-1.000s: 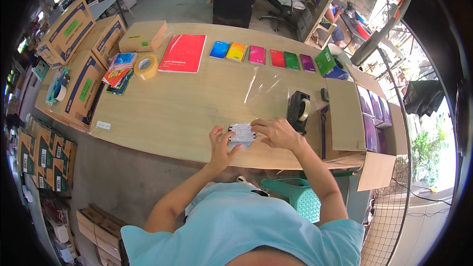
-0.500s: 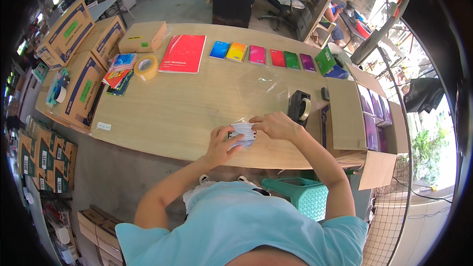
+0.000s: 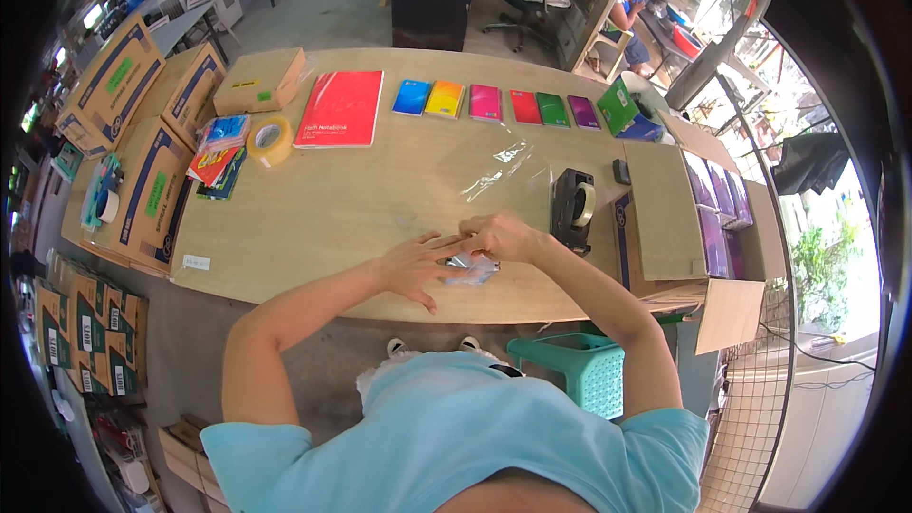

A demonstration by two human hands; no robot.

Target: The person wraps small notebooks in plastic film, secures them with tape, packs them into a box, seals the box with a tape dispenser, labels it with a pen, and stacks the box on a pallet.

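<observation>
A small packet (image 3: 475, 272) in clear plastic rests on the table (image 3: 313, 218) near its front edge, mostly covered by my fingers. My left hand (image 3: 414, 266) is spread over the packet's left side, fingers stretched and thumb pointing toward me. At the packet's far edge, my right hand (image 3: 501, 236) has its fingers curled and pinched, seemingly on the plastic wrapper. Both hands' fingertips meet there. A loose clear plastic sheet (image 3: 496, 171) lies beyond the hands. Right of my right hand stands a black tape dispenser (image 3: 572, 211).
Small coloured notebooks (image 3: 484, 103) line the far edge beside a red notebook (image 3: 340, 110). A tape roll (image 3: 270, 141) and cartons (image 3: 142, 195) are at left. An open carton (image 3: 660, 214) of purple packs is at right. A green stool (image 3: 594, 375) stands below.
The packet, held slightly raised with striped page edges showing, is now lower on the table. My left hand has opened from its grip and flattened over it. The right hand has shifted slightly left.
</observation>
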